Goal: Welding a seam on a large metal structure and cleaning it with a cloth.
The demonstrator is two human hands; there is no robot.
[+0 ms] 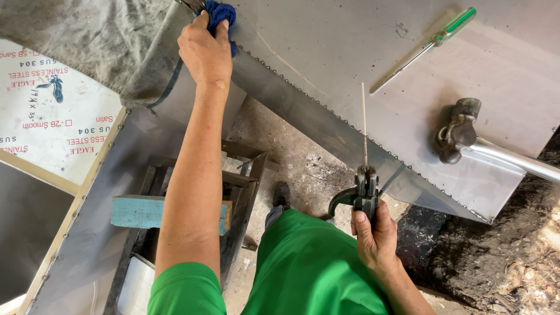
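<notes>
Pressing blue rag (221,14) w/ left hand (204,52), right hand (374,233) gripping electrode holder (363,195).

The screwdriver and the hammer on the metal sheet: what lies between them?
Nothing. In the head view, only bare sheet metal lies between the green-handled screwdriver and the hammer. The thin rod in the right hand's holder stands off to their left.

I saw metal workshop, rough one. Big stainless steel sheets (373,64) with row of spot welds along edge lay over dirty concrete floor (297,163). Hammer (461,131) and green-handled screwdriver (426,46) rested on sheet. Welding electrode holder (363,195) with thin rod was there, also steel frame stand (245,175).
</notes>
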